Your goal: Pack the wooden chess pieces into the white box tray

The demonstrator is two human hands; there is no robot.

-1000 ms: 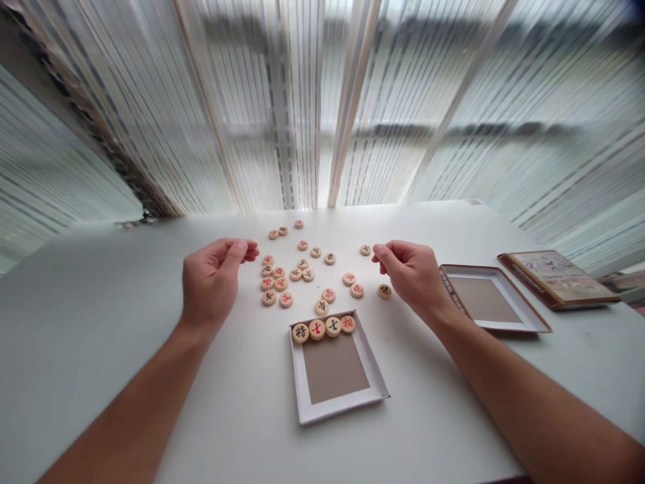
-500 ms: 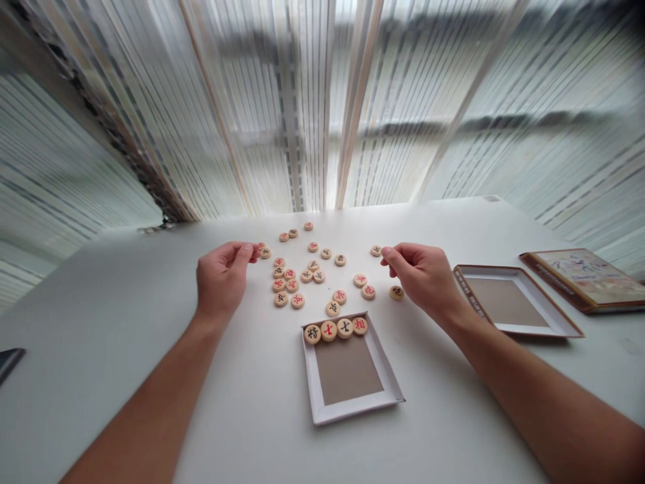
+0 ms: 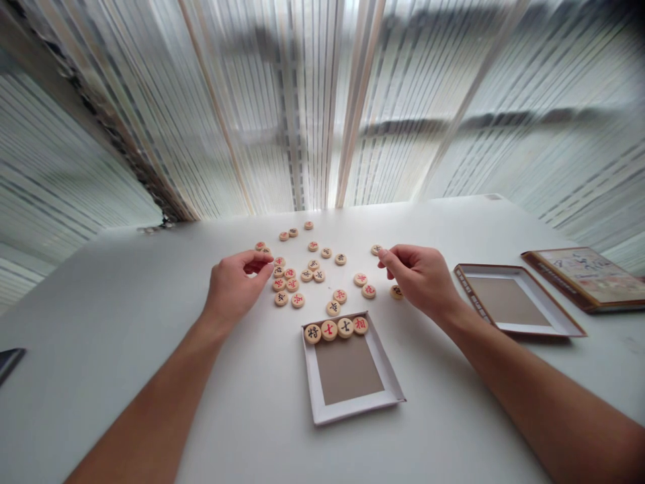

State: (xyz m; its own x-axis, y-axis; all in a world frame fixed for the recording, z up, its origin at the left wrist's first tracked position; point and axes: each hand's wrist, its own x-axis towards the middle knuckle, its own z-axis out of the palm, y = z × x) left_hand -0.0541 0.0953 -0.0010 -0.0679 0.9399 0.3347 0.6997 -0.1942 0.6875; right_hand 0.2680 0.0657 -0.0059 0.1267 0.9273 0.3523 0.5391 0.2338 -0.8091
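Note:
Several round wooden chess pieces point(image 3: 306, 275) with red or black characters lie scattered on the white table point(image 3: 151, 282). Four more pieces point(image 3: 336, 329) sit in a row along the far edge of a shallow white box tray point(image 3: 347, 370) in front of me. My left hand point(image 3: 234, 288) hovers at the left edge of the scatter, thumb and forefinger curled into a pinch beside a piece point(image 3: 279, 261). What they hold is hidden. My right hand point(image 3: 422, 277) is at the right side, its fingertips pinched on the edge of a single piece point(image 3: 375, 249).
A second shallow box tray point(image 3: 517, 301) lies to the right, with a printed box lid point(image 3: 587, 277) beyond it. A dark flat object point(image 3: 7, 361) shows at the left edge. Striped curtains hang behind the table's far edge.
My left hand has moved right and down, closer to the cluster of pieces. My right hand has stayed by the same piece. The view has shifted slightly.

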